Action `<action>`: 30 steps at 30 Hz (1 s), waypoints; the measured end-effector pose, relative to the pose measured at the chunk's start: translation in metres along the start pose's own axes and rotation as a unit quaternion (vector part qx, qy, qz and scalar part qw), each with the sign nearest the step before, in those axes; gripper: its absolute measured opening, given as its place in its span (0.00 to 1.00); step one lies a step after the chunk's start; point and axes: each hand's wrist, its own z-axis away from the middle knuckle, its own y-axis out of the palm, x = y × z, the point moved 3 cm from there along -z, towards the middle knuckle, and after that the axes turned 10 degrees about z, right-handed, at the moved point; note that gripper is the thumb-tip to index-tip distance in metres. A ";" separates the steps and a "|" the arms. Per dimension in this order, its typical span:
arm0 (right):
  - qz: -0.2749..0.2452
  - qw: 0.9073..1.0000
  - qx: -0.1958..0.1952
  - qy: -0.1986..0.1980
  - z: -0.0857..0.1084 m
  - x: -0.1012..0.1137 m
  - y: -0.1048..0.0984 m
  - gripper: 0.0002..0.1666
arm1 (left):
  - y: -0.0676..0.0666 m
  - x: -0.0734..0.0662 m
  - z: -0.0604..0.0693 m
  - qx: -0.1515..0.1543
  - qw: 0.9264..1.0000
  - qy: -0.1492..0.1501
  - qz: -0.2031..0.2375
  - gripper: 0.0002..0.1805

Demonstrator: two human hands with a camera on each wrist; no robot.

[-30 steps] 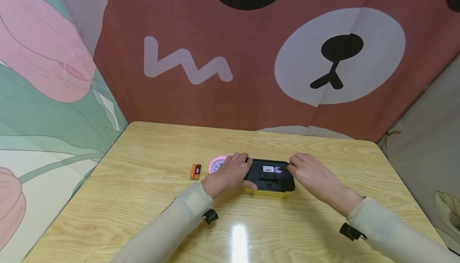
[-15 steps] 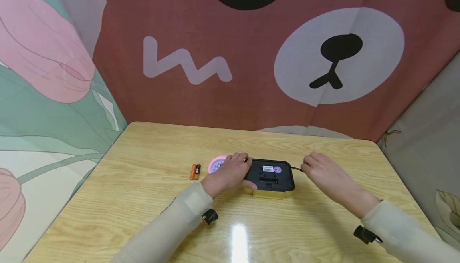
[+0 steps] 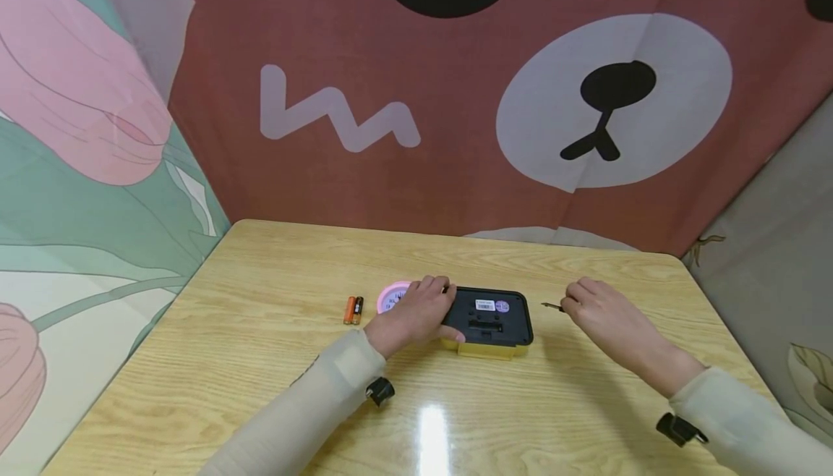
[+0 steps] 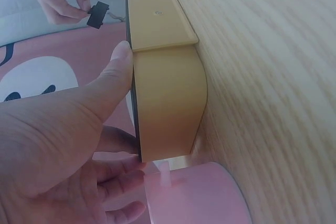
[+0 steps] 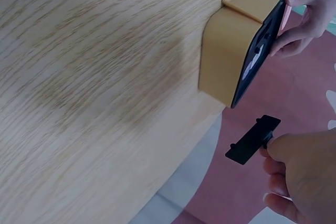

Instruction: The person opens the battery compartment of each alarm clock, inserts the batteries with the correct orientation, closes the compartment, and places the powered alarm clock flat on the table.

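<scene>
A yellow box-shaped device [image 3: 493,351] lies on the table, its black back [image 3: 507,317] facing up with a white label, a round purple sticker and a dark slot. Its left end is gripped by my left hand [image 3: 413,317], thumb along the near edge and fingers toward the far edge. To the right of the device, apart from it, my right hand [image 3: 605,324] pinches a small black battery cover [image 5: 253,140] between thumb and fingers. The cover is thin and flat with small tabs. My left palm hides part of the back.
Left of the device sits a round pink clock [image 3: 388,292], partly behind my left hand. Two batteries [image 3: 353,310] lie side by side farther left. The wooden table [image 3: 293,266] ends at a printed cloth [image 3: 455,194] behind.
My right hand has moved right, away from the device's right edge, carrying the black cover with it. The left hand and the device have stayed in place.
</scene>
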 end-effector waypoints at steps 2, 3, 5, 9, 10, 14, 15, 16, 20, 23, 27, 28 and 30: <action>0.002 1.000 0.000 0.001 0.002 -0.001 0.001 0.12 | 0.000 0.000 0.000 0.000 1.000 0.000 0.000 0.52; 0.002 1.000 0.001 0.001 0.003 -0.001 0.002 0.12 | 0.000 0.001 0.000 0.000 1.000 0.001 -0.001 0.52; 0.003 1.000 0.002 0.001 0.005 -0.001 0.003 0.12 | 0.000 0.001 0.000 -0.001 1.000 0.001 0.000 0.52; 0.005 1.000 0.005 -0.002 0.009 -0.002 0.006 0.12 | 0.001 0.001 0.000 -0.002 1.000 0.001 0.005 0.53; 0.006 1.000 0.007 -0.002 0.010 -0.002 0.007 0.12 | 0.001 0.001 0.000 -0.002 1.000 0.001 0.007 0.52; 0.009 1.000 0.023 -0.004 0.015 -0.002 0.016 0.13 | 0.001 0.001 0.000 -0.002 1.000 -0.001 0.008 0.52; 0.008 1.000 0.028 -0.004 0.017 -0.001 0.018 0.13 | 0.001 0.001 0.000 -0.002 1.000 -0.001 0.009 0.52; 0.008 0.999 0.032 -0.004 0.018 -0.001 0.021 0.13 | 0.001 0.001 0.000 -0.001 1.000 -0.001 0.010 0.52; 0.009 0.999 0.040 -0.004 0.023 0.001 0.027 0.12 | 0.002 0.001 0.000 -0.001 1.000 0.001 0.017 0.52; 0.016 0.999 0.037 -0.011 0.026 0.002 0.030 0.12 | 0.002 0.001 0.000 -0.002 1.000 0.003 0.016 0.52; 0.024 0.999 0.022 -0.027 0.029 0.004 0.035 0.12 | 0.003 0.002 0.000 -0.004 1.000 0.002 0.013 0.52; 0.027 0.999 0.018 -0.031 0.030 0.004 0.035 0.11 | 0.003 0.002 0.000 -0.004 1.000 0.002 0.012 0.52; 0.032 0.999 0.012 -0.037 0.031 0.005 0.037 0.11 | 0.003 0.002 0.000 -0.004 1.000 0.003 0.012 0.53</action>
